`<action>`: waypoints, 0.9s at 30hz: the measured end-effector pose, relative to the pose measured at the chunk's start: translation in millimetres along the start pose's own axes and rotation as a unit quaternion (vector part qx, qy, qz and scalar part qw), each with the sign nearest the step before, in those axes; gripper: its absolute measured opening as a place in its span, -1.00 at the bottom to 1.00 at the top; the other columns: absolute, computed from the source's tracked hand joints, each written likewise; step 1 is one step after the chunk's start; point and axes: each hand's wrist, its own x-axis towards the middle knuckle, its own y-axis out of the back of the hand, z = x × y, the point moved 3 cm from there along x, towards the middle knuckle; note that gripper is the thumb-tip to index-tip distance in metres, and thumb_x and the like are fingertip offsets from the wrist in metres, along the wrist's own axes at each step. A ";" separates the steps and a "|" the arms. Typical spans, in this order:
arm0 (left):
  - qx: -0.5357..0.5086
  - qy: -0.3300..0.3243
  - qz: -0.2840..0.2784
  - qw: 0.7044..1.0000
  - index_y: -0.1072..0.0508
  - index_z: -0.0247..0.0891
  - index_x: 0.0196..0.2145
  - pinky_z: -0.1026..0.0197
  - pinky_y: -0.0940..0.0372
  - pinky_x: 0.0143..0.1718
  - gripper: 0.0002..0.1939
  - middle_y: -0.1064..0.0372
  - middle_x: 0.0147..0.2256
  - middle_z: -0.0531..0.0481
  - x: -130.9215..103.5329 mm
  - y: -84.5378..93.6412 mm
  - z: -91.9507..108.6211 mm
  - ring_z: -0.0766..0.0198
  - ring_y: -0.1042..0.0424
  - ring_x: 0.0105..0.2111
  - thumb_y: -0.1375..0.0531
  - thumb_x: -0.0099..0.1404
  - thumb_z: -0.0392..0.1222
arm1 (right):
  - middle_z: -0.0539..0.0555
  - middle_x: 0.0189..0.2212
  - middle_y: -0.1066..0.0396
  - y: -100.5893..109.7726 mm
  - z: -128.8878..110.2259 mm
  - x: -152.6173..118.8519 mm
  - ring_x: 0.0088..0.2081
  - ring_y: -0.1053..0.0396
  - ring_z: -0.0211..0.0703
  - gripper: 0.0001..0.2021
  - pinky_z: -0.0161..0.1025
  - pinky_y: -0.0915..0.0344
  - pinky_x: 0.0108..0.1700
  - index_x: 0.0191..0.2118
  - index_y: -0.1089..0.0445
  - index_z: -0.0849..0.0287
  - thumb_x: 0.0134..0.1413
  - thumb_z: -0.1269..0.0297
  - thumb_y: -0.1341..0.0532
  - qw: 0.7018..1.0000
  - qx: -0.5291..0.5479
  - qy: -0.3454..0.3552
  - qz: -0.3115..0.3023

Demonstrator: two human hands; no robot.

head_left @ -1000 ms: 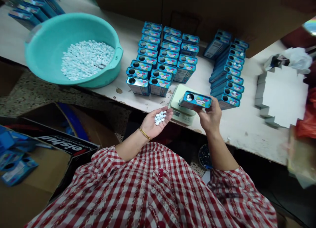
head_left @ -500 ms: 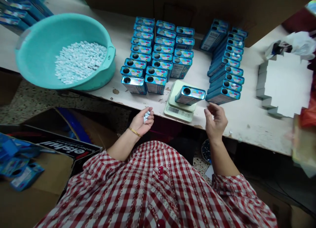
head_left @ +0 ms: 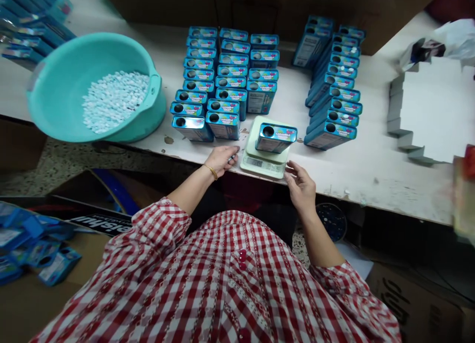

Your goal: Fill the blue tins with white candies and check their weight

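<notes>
My left hand [head_left: 221,161] is closed around some small pale-blue candies [head_left: 232,158], of which only a bit shows between the fingers. It is at the table's front edge, left of a pale green kitchen scale [head_left: 254,171]. On the scale's platform stands a blue candy box [head_left: 275,137], upright, with a round dark hole in its top. Close to the scale's front right corner is my right hand [head_left: 301,184], open with nothing in it, its fingers slightly bent; whether they touch the scale I cannot tell.
A turquoise tub [head_left: 152,80] with many pale candies stands at the left. Rows of blue boxes [head_left: 230,94] stand behind the scale, others [head_left: 330,135] to its right. Flattened white cardboard [head_left: 441,110] lies far right. A carton [head_left: 85,264] below left holds more blue boxes.
My left hand has moved up and toward the scale, turning its palm down over the candies. My right hand has come left from beside the right row to the scale's corner. The view has shifted slightly.
</notes>
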 end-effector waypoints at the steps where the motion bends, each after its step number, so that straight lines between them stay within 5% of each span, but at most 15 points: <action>1: 0.016 -0.004 -0.003 1.000 -0.36 -0.39 -0.50 0.49 0.24 -0.78 -0.85 -0.20 -0.68 0.09 -0.3 -3.9 -0.3 0.56 -0.04 -0.75 -0.17 0.20 -0.29 | 0.19 -0.02 -0.36 -0.7 1.1 -0.1 -0.09 -0.40 -0.12 -0.60 -0.07 -0.38 -0.03 0.02 -0.34 0.15 0.04 0.19 -0.22 1.000 0.005 -0.001 -0.004; 11: 0.054 -0.014 -0.044 0.998 -0.29 -0.37 -0.62 0.46 0.26 -0.77 -0.72 -0.19 -0.68 0.10 3.4 -48.8 -10.9 0.58 0.00 -0.76 -0.18 0.19 -0.24 | 0.22 -0.02 -0.37 29.1 14.1 -5.2 -0.07 -0.40 -0.08 -0.61 -0.05 -0.39 -0.05 0.01 -0.36 0.19 0.05 0.19 -0.21 0.998 -0.038 0.001 0.041; 16: 0.021 -0.008 -0.048 0.999 -0.33 -0.39 -0.58 0.47 0.25 -0.78 -0.78 -0.20 -0.68 0.09 6.9 -62.0 -12.4 0.59 -0.02 -0.76 -0.19 0.19 -0.27 | 0.21 -0.07 -0.41 46.3 -15.7 5.0 -0.09 -0.39 -0.07 -0.64 -0.05 -0.40 -0.11 0.00 -0.35 0.16 0.10 0.18 -0.15 0.973 -0.198 0.100 0.058; 19: -0.068 0.015 -0.044 0.997 -0.40 -0.40 -0.43 0.51 0.23 -0.78 -0.90 -0.20 -0.66 0.09 -2.9 -54.6 -10.4 0.59 -0.05 -0.76 -0.16 0.22 -0.31 | 0.24 0.08 -0.27 45.5 -54.1 31.0 0.10 -0.23 0.03 -0.53 0.04 -0.29 0.01 0.12 -0.22 0.14 0.09 0.18 -0.15 0.914 -0.337 0.210 0.085; 21: -0.148 0.050 -0.066 0.986 -0.41 -0.40 -0.34 0.54 0.20 -0.78 -0.91 -0.20 -0.64 0.09 -14.5 -42.8 -13.3 0.59 -0.06 -0.75 -0.12 0.25 -0.33 | 0.24 0.14 -0.20 38.9 -74.8 53.5 0.15 -0.15 0.10 -0.48 0.08 -0.20 0.07 0.16 -0.17 0.15 0.05 0.20 -0.16 0.877 -0.408 0.249 0.043; 27: -0.302 0.114 -0.056 0.945 -0.37 -0.42 -0.34 0.55 0.13 -0.81 -0.84 -0.18 -0.60 0.08 -47.2 17.3 -38.8 0.58 -0.09 -0.74 -0.01 0.32 -0.36 | 0.17 -0.11 -0.36 6.8 -109.6 79.8 -0.11 -0.32 0.03 -0.61 -0.10 -0.27 -0.12 0.03 -0.28 0.16 0.03 0.32 -0.11 0.840 -0.460 0.278 -0.078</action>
